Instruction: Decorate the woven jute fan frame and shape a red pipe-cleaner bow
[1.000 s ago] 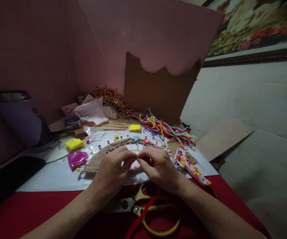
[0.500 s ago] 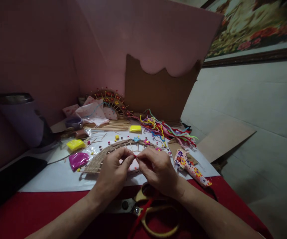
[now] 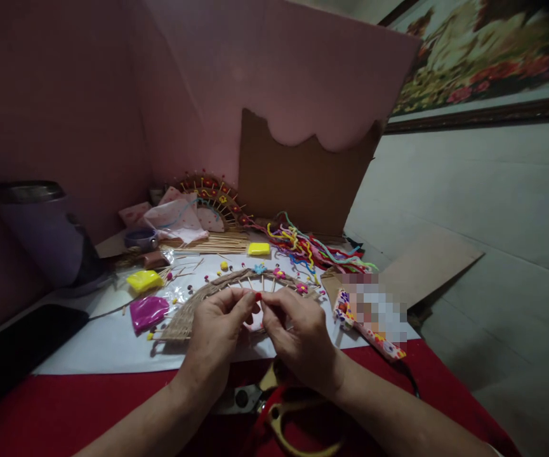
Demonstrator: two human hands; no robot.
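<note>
My left hand [image 3: 219,327] and my right hand [image 3: 300,330] meet above a fan-shaped piece [image 3: 183,317] woven of brown twine over thin sticks. Their fingertips pinch a small red piece [image 3: 257,296] that looks like soft clay. Along the fan's curved edge sit a blue flower [image 3: 259,269], pink flowers [image 3: 279,273] and small coloured beads. Below my hands lie scissors with yellow handles [image 3: 278,419], partly hidden by my right hand and crossed by a red strip [image 3: 267,409].
Yellow [image 3: 145,280] and magenta [image 3: 149,313] clay packets lie left of the fan. Fuzzy coloured stems [image 3: 317,247], thin sticks [image 3: 221,243] and a second decorated fan [image 3: 212,190] are behind. A tumbler [image 3: 48,231] and black phone-like slab [image 3: 26,336] stand and lie at left; cardboard [image 3: 297,171] leans behind.
My fingers have shifted slightly around the red piece, and more of it shows now. The view has tilted a little.
</note>
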